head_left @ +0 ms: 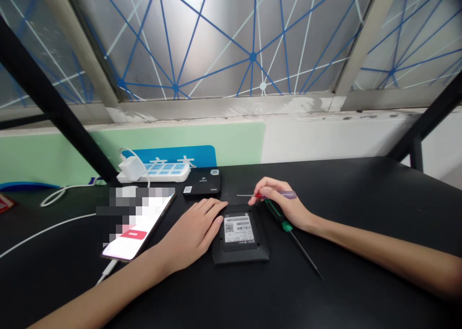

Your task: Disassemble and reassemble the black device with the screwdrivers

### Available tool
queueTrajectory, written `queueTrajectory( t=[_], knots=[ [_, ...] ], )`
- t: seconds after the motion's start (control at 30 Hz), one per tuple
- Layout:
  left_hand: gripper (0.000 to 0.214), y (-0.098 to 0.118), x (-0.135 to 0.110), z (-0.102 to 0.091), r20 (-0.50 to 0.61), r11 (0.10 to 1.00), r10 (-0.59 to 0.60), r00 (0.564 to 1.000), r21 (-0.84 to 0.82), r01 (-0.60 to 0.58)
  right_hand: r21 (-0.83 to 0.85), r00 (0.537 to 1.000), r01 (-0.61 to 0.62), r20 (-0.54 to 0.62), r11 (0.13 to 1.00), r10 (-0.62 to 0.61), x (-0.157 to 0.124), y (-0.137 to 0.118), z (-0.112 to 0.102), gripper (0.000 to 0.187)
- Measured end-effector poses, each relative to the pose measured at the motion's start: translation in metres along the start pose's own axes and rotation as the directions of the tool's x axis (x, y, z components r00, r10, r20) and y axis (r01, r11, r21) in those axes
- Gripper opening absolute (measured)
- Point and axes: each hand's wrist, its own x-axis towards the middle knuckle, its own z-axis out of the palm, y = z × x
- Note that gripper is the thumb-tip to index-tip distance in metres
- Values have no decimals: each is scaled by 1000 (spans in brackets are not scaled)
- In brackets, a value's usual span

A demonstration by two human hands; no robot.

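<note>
A flat black device [241, 253] with a white printed label lies on the table in front of me, label side up. My left hand [195, 230] lies flat at its left side, fingers stretched out, with fingertips and thumb touching the upper left edge. Just past the device's far right corner, my right hand [283, 201] is closed round a small screwdriver [288, 194] with a clear purple handle and red collar. Its thin shaft points left above the device's far edge. Below that hand lies a larger screwdriver [287, 226] with a black and green handle, tip towards me.
A lit phone [133, 230] on a white cable lies left of my left hand. Behind it are a white power strip [169, 171] with a plugged-in charger [132, 168] and a black box [202, 182]. Black metal bars [77, 144] rise at the table's back, before a window.
</note>
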Motion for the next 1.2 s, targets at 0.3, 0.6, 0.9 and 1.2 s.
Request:
queueTrajectory(
  t=[0.3,0.6,0.9,1.2],
  knots=[
    [39,0,-1,2,-24,1000,15,1000,-2,-15,-84,1000,4,14,996,-3,0,2,-1,25],
    [45,2,-1,0,-16,1000,11,1000,11,-11,-15,996,-69,54,998,70,-1,-1,4,22],
    [41,1,0,-1,5,1000,15,1000,-14,-15,-202,994,51,100,978,-31,-2,-1,0,21],
    [41,2,0,-3,-5,1000,22,1000,-12,-22,-68,998,-19,53,997,23,0,-1,0,24]
  ],
)
